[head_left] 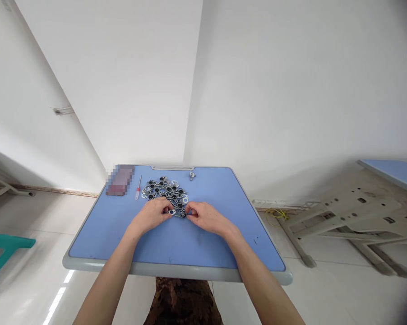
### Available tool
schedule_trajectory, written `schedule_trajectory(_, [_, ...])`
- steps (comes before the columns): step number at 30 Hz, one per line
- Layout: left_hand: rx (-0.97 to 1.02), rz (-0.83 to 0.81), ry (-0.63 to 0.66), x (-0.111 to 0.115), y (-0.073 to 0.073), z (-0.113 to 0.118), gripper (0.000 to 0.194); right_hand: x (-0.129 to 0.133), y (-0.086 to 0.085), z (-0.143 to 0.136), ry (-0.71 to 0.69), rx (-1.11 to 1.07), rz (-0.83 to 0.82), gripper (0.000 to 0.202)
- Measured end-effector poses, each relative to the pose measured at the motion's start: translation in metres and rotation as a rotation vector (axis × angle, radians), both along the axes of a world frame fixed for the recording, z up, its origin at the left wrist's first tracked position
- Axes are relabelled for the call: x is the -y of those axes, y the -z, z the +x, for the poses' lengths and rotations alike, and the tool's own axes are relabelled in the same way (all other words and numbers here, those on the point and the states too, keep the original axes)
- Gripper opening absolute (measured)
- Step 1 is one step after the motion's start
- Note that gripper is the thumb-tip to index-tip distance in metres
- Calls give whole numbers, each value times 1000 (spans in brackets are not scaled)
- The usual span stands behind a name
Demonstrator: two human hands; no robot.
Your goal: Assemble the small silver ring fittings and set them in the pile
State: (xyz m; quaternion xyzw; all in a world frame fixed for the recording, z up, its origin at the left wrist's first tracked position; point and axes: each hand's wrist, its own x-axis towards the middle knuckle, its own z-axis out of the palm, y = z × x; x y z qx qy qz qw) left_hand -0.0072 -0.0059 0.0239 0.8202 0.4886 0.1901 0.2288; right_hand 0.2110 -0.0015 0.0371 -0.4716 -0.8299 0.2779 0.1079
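Head view: pile of small metal parts [168, 189] on the counter [203, 246], just ahead of both hands.
Left hand [152, 211]: fingers curled at a flat plate [173, 211]; cannot tell if gripped.
Right hand [205, 216]: fingers bent beside a round part [183, 215]; a pinch cannot be confirmed.
Handling: crowded pieces likely favour light fingertip work, one at a time.
Edges: screwdriver [138, 188] left; loose part [191, 176] near the far rim.
Room: blue surface spreads rightward.

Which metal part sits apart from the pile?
The lone metal part near the far edge of the blue tabletop; the others lie heaped together in the pile.
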Motion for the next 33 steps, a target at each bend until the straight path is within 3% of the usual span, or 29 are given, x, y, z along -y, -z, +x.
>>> schedule_trajectory(11, [-46, 13, 4, 2, -3, -1, 12, 2, -2, 1, -27, -74, -38, 12])
schedule_trajectory(15, [3, 118, -4, 4, -2, 4, 17, 0, -1, 3, -4, -134, -11, 13])
schedule_trajectory(20, [36, 253, 105, 4, 4, 17, 18, -2, 1, 3, 88, -208, 11, 18])
schedule_trajectory(26, [-32, 240, 134, 1, 11, 25, 13, -1, 6, 0, -14, -176, -19, 10])
schedule_trajectory(33, [56, 264, 119, -2, 13, 20, 9, -4, 9, 2, 45, -274, -62, 15])
